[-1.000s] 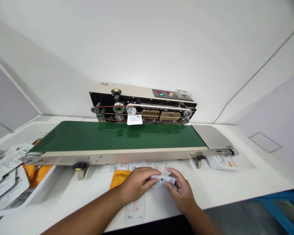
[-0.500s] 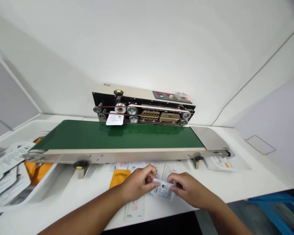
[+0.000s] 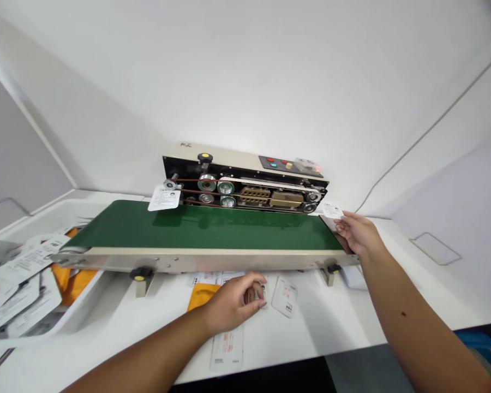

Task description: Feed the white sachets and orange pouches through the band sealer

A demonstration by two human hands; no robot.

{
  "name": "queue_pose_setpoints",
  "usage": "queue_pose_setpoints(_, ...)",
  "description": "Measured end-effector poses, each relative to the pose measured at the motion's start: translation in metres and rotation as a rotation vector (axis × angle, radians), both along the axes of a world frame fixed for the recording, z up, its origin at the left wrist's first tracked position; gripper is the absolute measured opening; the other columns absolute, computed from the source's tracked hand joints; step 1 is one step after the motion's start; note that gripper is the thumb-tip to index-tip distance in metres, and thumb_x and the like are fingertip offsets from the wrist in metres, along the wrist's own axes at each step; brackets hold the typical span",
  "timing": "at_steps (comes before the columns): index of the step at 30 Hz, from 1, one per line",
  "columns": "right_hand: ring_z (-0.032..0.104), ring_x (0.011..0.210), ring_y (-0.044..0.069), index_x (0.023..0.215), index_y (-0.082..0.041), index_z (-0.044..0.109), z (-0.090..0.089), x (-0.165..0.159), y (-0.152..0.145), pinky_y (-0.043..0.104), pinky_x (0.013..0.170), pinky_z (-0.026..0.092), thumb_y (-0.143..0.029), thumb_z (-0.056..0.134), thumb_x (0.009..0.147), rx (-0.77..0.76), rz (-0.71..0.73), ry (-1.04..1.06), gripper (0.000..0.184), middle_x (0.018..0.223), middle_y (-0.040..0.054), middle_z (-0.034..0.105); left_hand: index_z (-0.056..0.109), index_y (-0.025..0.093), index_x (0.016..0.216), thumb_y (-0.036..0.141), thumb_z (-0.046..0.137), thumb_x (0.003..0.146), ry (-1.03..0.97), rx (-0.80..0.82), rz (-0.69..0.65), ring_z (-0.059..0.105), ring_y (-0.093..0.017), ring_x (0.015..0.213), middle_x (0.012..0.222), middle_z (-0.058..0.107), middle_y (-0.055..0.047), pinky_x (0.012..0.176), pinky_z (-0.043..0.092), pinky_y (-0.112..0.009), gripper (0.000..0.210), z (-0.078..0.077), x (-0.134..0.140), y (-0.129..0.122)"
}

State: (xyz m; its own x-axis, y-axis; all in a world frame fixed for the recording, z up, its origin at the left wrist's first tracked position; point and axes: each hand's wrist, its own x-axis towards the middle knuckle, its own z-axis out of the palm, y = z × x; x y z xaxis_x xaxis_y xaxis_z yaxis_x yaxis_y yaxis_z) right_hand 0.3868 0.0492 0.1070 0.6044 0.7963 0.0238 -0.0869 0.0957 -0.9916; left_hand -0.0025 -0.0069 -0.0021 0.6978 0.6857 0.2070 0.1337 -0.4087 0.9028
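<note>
My right hand [image 3: 358, 232] pinches a small white printed pouch [image 3: 332, 209] by its edge. It holds the pouch at the right end of the band sealer [image 3: 245, 164], over the metal plate beside the green belt [image 3: 229, 226]. Loosely curled above the table, my left hand [image 3: 237, 300] has nothing visible in it, and a gap shows between thumb and index finger. Beside it lie an orange pouch [image 3: 201, 295] and a white pouch with red print [image 3: 285, 296]. Another white pouch [image 3: 164, 198] hangs at the sealer's left rollers, over the belt.
A white bin [image 3: 71, 305] on the left holds several white and orange pouches under the belt's end. Another white pouch [image 3: 228, 349] lies at the table's front edge. Black knobs [image 3: 141, 273] stick out below the conveyor. A blue stool [image 3: 485, 349] is partly visible lower right.
My right hand has carried a small pouch from the front table up to the sealer's right end. My left hand has let go of it. The pouch at the rollers has moved left.
</note>
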Motion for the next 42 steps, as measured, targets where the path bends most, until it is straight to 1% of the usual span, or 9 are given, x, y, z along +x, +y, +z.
queue_pose_setpoints(9,0.060,0.054,0.011,0.097,-0.013,0.072,0.003,-0.042,0.019,0.021,0.050,0.056,-0.013,0.078,0.074,-0.129,0.233,-0.026,0.024,0.075,0.0065,0.072,0.060,0.021,0.114,0.024,0.064,0.090,0.029,0.029,-0.004,0.061,-0.015,0.075,0.098,0.073,-0.003,0.070,0.050,-0.027,0.025,0.005,-0.001,-0.001)
queue_pose_setpoints(12,0.066,0.069,0.014,0.105,-0.017,0.073,0.000,-0.056,0.006,0.023,0.056,0.056,-0.025,0.077,0.078,-0.074,0.086,-0.262,0.029,0.093,0.0064,0.074,0.062,0.021,0.112,0.023,0.065,0.090,0.041,0.046,0.003,0.062,-0.016,0.078,0.098,0.072,-0.003,0.072,0.050,-0.027,0.023,0.005,-0.001,0.000)
queue_pose_setpoints(14,0.068,0.086,0.018,0.107,-0.020,0.073,-0.010,-0.070,-0.016,0.027,0.065,0.057,-0.033,0.072,0.084,0.058,-0.120,-0.558,0.026,0.104,0.0062,0.073,0.064,0.021,0.111,0.023,0.065,0.090,0.046,0.058,0.006,0.062,-0.016,0.080,0.098,0.072,-0.003,0.073,0.051,-0.027,0.021,0.004,-0.001,0.000)
queue_pose_setpoints(16,0.067,0.096,0.021,0.104,-0.022,0.074,-0.028,-0.088,-0.047,0.033,0.077,0.057,-0.033,0.065,0.091,0.205,-0.178,-0.817,0.020,0.106,0.0067,0.073,0.065,0.021,0.110,0.024,0.065,0.091,0.041,0.081,0.011,0.063,-0.017,0.081,0.098,0.073,-0.004,0.074,0.051,-0.027,0.020,0.003,-0.001,-0.001)
queue_pose_setpoints(20,0.069,0.079,0.020,0.098,-0.024,0.074,-0.083,-0.131,-0.106,0.033,0.072,0.056,-0.024,0.058,0.096,0.270,0.408,-1.127,0.016,0.088,0.0049,0.074,0.068,0.020,0.106,0.024,0.067,0.090,0.038,0.138,0.014,0.064,-0.017,0.080,0.095,0.072,-0.004,0.073,0.051,-0.026,0.017,0.002,0.000,-0.001)
queue_pose_setpoints(23,0.069,0.102,0.028,0.122,-0.023,0.068,-0.125,-0.154,-0.126,0.043,0.087,0.058,-0.026,0.064,0.093,0.122,0.571,-1.204,0.030,0.109,0.0096,0.074,0.069,0.020,0.102,0.024,0.066,0.091,0.048,0.180,0.011,0.063,-0.016,0.077,0.091,0.071,-0.003,0.071,0.050,-0.025,0.012,0.003,0.000,0.000)
queue_pose_setpoints(27,0.049,0.138,0.037,0.151,-0.020,0.047,-0.158,-0.158,-0.130,0.058,0.113,0.043,-0.029,0.074,0.083,-0.062,0.493,-1.250,0.074,0.149,0.0145,0.055,0.069,0.020,0.096,0.025,0.063,0.093,0.059,0.242,0.017,0.063,-0.016,0.076,0.087,0.071,-0.003,0.071,0.049,-0.025,0.008,0.004,0.000,0.002)
queue_pose_setpoints(35,0.067,0.115,0.029,0.117,-0.023,0.073,-0.161,-0.152,-0.131,0.050,0.102,0.056,-0.021,0.057,0.097,0.083,0.387,-1.196,0.026,0.117,0.0100,0.074,0.070,0.020,0.091,0.022,0.064,0.092,0.073,0.231,0.027,0.064,-0.015,0.075,0.084,0.071,-0.002,0.070,0.048,-0.024,0.007,0.004,0.001,0.004)
queue_pose_setpoints(42,0.075,0.095,0.022,0.099,-0.022,0.075,-0.144,-0.143,-0.131,0.036,0.083,0.064,-0.013,0.058,0.096,0.377,0.089,-1.136,0.020,0.099,0.0076,0.078,0.069,0.020,0.092,0.021,0.061,0.094,0.083,0.362,-0.012,0.065,-0.016,0.076,0.083,0.072,-0.002,0.071,0.047,-0.025,0.008,-0.001,0.000,0.004)
